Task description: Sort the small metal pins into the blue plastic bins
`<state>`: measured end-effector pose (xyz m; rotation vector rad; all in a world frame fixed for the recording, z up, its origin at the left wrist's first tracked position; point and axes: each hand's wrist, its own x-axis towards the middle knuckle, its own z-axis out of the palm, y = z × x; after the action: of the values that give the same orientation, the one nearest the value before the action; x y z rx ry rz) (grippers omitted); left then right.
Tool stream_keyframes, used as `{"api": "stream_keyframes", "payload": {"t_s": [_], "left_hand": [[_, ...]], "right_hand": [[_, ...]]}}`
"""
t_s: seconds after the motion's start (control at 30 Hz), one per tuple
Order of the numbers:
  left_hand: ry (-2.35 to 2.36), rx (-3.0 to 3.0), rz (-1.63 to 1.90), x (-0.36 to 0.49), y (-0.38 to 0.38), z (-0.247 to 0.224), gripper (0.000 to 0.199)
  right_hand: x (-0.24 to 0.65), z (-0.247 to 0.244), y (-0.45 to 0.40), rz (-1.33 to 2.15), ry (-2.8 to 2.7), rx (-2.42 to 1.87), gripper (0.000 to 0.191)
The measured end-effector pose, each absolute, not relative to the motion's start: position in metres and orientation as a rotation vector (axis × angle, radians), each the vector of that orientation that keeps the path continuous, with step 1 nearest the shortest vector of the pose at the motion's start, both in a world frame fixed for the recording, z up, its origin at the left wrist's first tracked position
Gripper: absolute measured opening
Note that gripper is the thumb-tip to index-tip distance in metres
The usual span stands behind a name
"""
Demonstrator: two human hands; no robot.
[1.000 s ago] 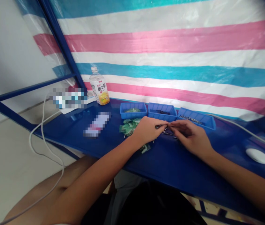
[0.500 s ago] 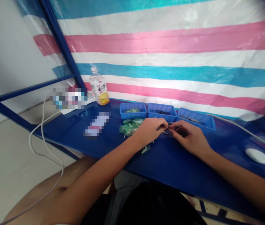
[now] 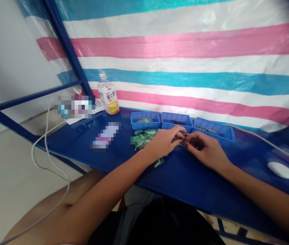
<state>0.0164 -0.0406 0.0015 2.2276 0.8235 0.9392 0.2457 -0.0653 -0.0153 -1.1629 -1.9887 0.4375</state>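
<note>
My left hand (image 3: 166,139) and my right hand (image 3: 204,147) meet fingertip to fingertip over the blue table, in front of the trays. Both are closed in a pinch; what lies between the fingers is too small and hidden to name. Thin metal pieces (image 3: 182,145) show under and between them. Beside my left hand lies a heap of green packets (image 3: 142,137), and one more packet (image 3: 159,162) is below its wrist. Behind stand a blue tray with green packets (image 3: 145,125), a blue tray with dark pieces (image 3: 176,128) and a blue tray with metal pieces (image 3: 226,134).
A drink bottle (image 3: 110,98) stands at the back left, with a blurred-out flat item (image 3: 106,136) in front of it. At the right are a white oval object (image 3: 281,170) and a pale cable (image 3: 264,140). Striped sheeting (image 3: 185,44) hangs behind the table.
The fingers of my left hand have lifted and spread slightly at the pinch. My right hand has shifted very little. The trays and packets are where they were.
</note>
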Motion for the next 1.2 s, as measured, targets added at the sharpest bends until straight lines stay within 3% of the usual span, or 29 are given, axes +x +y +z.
{"api": "stream_keyframes", "payload": {"t_s": [0.3, 0.47, 0.53, 0.77, 0.93, 1.2], "left_hand": [[0.757, 2.19, 1.088, 0.024, -0.037, -0.011, 0.058], [0.738, 2.177, 1.138, 0.025, -0.037, -0.014, 0.065], [0.758, 2.166, 1.148, 0.025, -0.037, -0.013, 0.068], [0.921, 2.383, 1.173, 0.022, -0.038, -0.007, 0.036], [0.863, 2.502, 1.095, 0.023, -0.038, -0.009, 0.033], [0.91, 2.405, 1.245, 0.023, -0.037, -0.006, 0.029]], "right_hand": [[0.244, -0.016, -0.065, 0.418, -1.971, -1.168, 0.013], [0.245, -0.017, -0.065, 0.416, -1.974, -1.116, 0.03], [0.245, -0.015, -0.066, 0.378, -2.019, -1.123, 0.025], [0.245, -0.008, -0.067, 0.277, -1.954, -1.075, 0.011], [0.246, -0.007, -0.066, 0.28, -1.98, -1.055, 0.011], [0.245, -0.008, -0.069, 0.371, -1.961, -1.138, 0.022]]}}
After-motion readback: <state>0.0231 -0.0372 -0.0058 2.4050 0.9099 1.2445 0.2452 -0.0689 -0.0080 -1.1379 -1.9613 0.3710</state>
